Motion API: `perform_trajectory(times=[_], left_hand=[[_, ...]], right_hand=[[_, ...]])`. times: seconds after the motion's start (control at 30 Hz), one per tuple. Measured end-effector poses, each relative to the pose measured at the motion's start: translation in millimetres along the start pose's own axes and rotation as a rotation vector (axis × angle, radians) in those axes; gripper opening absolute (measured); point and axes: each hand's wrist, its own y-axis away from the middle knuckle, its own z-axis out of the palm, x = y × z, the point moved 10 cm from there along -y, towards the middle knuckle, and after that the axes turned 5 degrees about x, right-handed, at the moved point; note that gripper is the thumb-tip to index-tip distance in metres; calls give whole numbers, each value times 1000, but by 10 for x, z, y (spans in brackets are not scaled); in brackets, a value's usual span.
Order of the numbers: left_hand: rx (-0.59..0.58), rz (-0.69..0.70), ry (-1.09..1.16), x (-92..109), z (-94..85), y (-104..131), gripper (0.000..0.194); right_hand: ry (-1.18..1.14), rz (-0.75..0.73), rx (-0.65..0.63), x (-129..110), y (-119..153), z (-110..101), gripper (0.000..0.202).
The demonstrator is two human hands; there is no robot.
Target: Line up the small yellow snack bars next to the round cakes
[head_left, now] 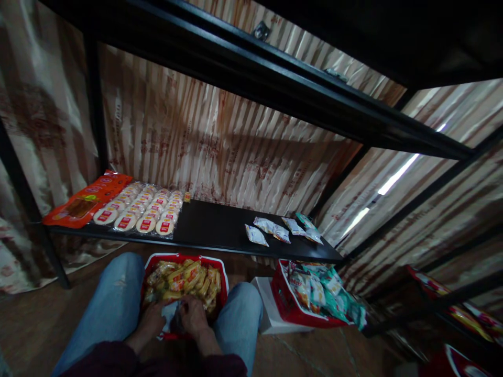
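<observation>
A red basket (226,283) full of small yellow-wrapped snacks (192,275) stands between my knees. Over its near side, my left hand (152,319) and my right hand (192,314) are close together, with a pale bluish-white piece (170,315) between them. The fingers of my left hand are curled at its left edge; those of my right hand are bent over its right side. Dim light hides the fingertips and what exactly the piece is.
The black shelf (212,225) ahead bears rows of round wrapped cakes (145,224), an orange packet (86,201) and several white packets (256,235). Right of my knee, a red basket (281,298) of green and white packets rests on a white box (265,303). An upper shelf (236,57) crosses overhead.
</observation>
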Motion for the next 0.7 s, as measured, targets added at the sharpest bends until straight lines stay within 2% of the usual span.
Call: perform_trajectory(times=[0.27, 0.47, 0.6, 0.7], left_hand=[[105, -202, 38, -123, -238, -64, 30], [69, -264, -28, -195, -191, -41, 36], [120, -271, 54, -234, -184, -88, 33], [224, -279, 239, -298, -227, -143, 35]], right_hand=[[-103, 40, -66, -50, -39, -25, 31], [-94, 51, -98, -48, -37, 32, 28], [-94, 41, -84, -54, -57, 58, 27], [-101, 82, -23, -11, -95, 22, 29]])
